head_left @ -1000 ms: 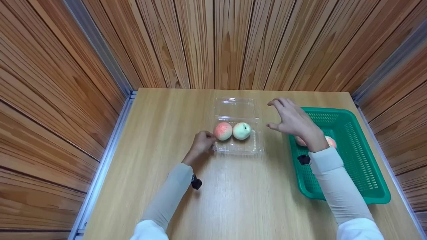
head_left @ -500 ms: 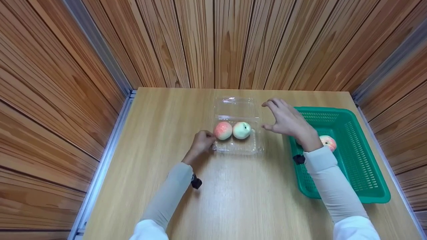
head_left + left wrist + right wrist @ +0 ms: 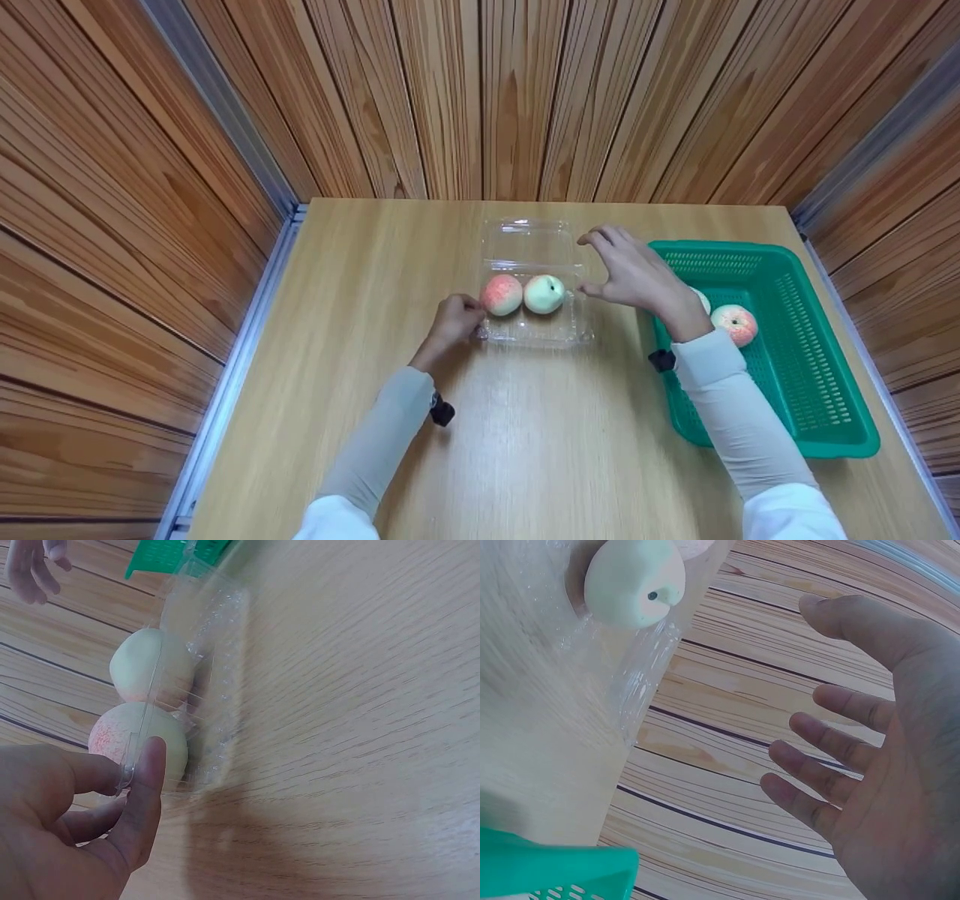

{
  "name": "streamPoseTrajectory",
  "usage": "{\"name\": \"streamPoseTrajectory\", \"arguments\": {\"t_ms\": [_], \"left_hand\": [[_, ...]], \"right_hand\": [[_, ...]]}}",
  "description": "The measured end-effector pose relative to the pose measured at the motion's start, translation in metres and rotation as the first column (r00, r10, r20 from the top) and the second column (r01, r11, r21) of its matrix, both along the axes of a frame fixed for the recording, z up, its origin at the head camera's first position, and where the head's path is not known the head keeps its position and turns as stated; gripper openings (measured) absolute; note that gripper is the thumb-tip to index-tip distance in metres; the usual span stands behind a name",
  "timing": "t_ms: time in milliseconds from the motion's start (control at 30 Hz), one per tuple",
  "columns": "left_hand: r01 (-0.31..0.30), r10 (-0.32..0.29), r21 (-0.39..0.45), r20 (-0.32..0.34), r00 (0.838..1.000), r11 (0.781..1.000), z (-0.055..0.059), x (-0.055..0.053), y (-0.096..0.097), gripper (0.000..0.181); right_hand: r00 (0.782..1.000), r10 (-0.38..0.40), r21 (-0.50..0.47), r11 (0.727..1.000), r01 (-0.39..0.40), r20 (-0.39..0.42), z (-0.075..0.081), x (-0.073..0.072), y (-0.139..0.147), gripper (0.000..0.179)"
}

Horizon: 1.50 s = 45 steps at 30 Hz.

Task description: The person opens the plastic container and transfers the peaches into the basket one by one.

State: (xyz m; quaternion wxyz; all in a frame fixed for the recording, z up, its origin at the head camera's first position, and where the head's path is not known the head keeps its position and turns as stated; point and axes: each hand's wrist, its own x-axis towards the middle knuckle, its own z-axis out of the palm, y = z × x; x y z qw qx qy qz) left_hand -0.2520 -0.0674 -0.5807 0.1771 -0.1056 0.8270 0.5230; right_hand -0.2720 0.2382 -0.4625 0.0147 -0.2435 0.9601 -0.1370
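A clear plastic clamshell container [image 3: 528, 334] stands on the table with its lid [image 3: 528, 241] folded back. Inside it sit two peaches side by side: a pinkish peach [image 3: 501, 295] on the left and a pale peach [image 3: 544, 295] on the right. My left hand [image 3: 454, 322] pinches the container's left rim between thumb and fingers, as the left wrist view shows up close. Spread and holding nothing, my right hand [image 3: 637, 277] is just right of the container, apart from the pale peach. The right wrist view shows its fingers [image 3: 829, 739] relaxed.
A green plastic basket [image 3: 847, 397] stands at the table's right side, under my right forearm. One pink-tinged peach [image 3: 735, 325] lies in it, with a second peach [image 3: 703, 300] partly hidden behind my wrist. Wooden panels [image 3: 525, 97] wall the table's back and sides.
My right hand has drifted left from above the basket toward the container, uncovering more of the peaches in the basket. My left hand keeps its hold on the rim.
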Motion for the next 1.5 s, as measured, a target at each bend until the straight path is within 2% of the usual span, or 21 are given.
{"name": "streamPoseTrajectory", "arguments": {"t_ms": [167,567,800,1133,1500], "left_hand": [[-0.009,0.009,0.000,0.025,1.000,1.000,0.001,0.000,0.001,0.015],[-0.011,0.010,0.028,0.022,1.000,1.000,0.001,0.002,-0.001,0.016],[0.013,-0.012,0.007,-0.053,0.999,1.000,0.002,0.003,-0.001,0.016],[0.004,-0.004,0.023,-0.002,1.000,1.000,0.001,0.003,-0.001,0.016],[0.003,-0.003,0.039,-0.010,1.000,0.999,0.001,0.004,-0.001,0.017]], "right_hand": [[1.000,-0.004,-0.012,1.000,0.004,0.021,-0.002,0.000,-0.004,0.071],[0.999,-0.006,-0.002,1.000,0.006,0.049,-0.007,0.000,-0.013,0.071],[0.997,-0.008,-0.014,1.000,0.009,0.079,-0.012,0.000,-0.018,0.072],[0.996,-0.013,-0.039,0.999,0.017,0.085,-0.022,-0.001,-0.024,0.068],[0.990,0.001,-0.066,0.998,0.008,0.138,-0.034,0.000,-0.030,0.068]]}}
